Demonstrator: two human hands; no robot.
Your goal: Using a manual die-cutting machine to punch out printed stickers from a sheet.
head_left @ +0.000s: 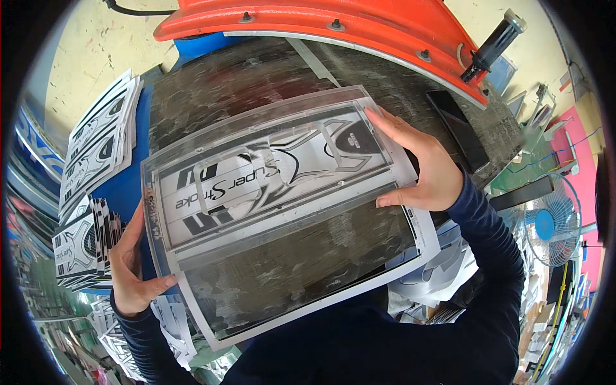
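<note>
A clear plastic cutting die [282, 226], a flat board with thin raised blades, lies tilted over a printed sheet [221, 337] on the dark worktable. Through the die shows a black, white and grey printed design [250, 183]; the nearer half of the sheet is a cut-out window with the dark surface behind it. My left hand [136, 266] grips the left edge, thumb on top and fingers at the side. My right hand [423, 163] holds the right end, thumb and fingers spread along its edge; some fingertips are hidden underneath.
A red press arm [321, 14] with bolts and a black handle [493, 48] spans the far side. A black phone [457, 128] lies at right. Printed sheets [96, 144] and a stack of cut pieces [83, 247] sit at left. A blue fan [552, 221] stands at far right.
</note>
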